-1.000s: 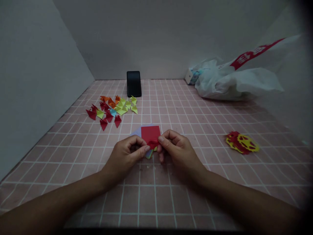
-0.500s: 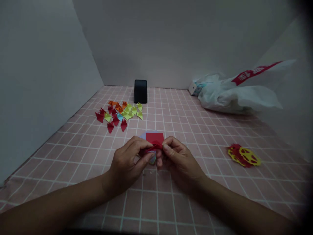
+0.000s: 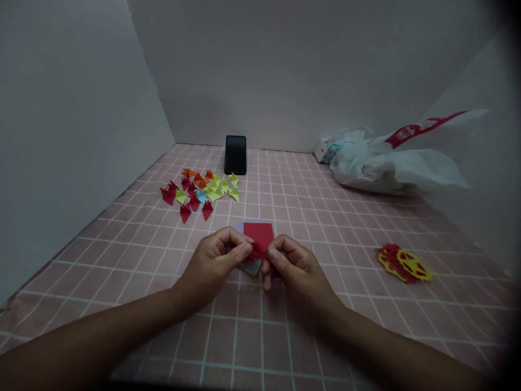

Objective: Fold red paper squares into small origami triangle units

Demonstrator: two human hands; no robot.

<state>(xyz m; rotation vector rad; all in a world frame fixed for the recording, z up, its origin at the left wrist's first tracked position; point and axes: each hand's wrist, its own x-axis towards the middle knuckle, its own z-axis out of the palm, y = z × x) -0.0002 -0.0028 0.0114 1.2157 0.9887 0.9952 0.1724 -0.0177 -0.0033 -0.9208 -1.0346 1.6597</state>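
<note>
My left hand (image 3: 215, 263) and my right hand (image 3: 295, 266) meet over the pink tiled surface, and both pinch a small folded red paper piece (image 3: 258, 250) between thumbs and fingertips. Just behind and under the hands lies a stack of coloured paper squares (image 3: 259, 232) with a red sheet on top. A pile of several small folded paper triangles (image 3: 199, 190) in red, orange, yellow-green and blue lies farther back on the left.
A black phone (image 3: 235, 155) leans upright against the back wall. A white plastic bag with a red stripe (image 3: 391, 160) and a small box (image 3: 323, 149) lie at the back right. A red and yellow paper cut-out (image 3: 402, 263) lies to the right. Grey walls enclose left and back.
The hands stay together on the red piece, with the fingers shifting on it. The view has tilted, so everything sits a little lower and farther right in the picture.
</note>
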